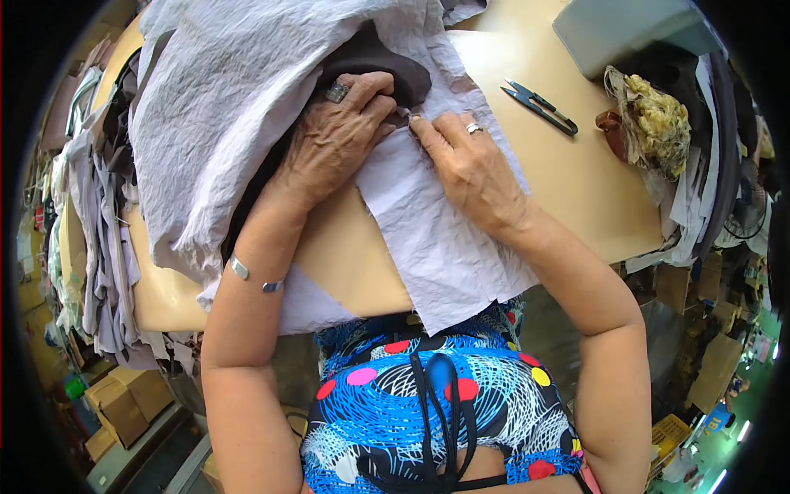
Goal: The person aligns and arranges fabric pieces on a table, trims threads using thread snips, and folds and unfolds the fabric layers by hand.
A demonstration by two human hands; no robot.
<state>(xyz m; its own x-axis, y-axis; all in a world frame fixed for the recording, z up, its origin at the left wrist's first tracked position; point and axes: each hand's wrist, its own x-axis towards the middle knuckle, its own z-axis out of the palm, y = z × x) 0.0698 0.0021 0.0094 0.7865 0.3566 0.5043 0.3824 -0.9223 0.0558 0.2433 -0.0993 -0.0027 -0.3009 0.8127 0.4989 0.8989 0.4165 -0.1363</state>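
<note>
A large pale grey-lilac cloth (222, 115) with a dark lining (374, 62) lies spread and bunched over the tan table. My left hand (341, 132), wearing a ring, is closed on the cloth where the dark layer meets the pale one. Just right of it, my right hand (473, 169) pinches the same cloth between thumb and fingertips at a small fold. Below the hands, a pale flap (436, 247) hangs past the table's front edge. The exact edge between the fingertips is partly hidden.
Black thread snips (539, 107) lie on the table (592, 189) to the right. Beyond them are a grey bin (634, 29) and a clump of yellowish fibres (654, 123). Stacked fabrics (103, 222) hang at the left edge; cardboard boxes (127, 399) stand below.
</note>
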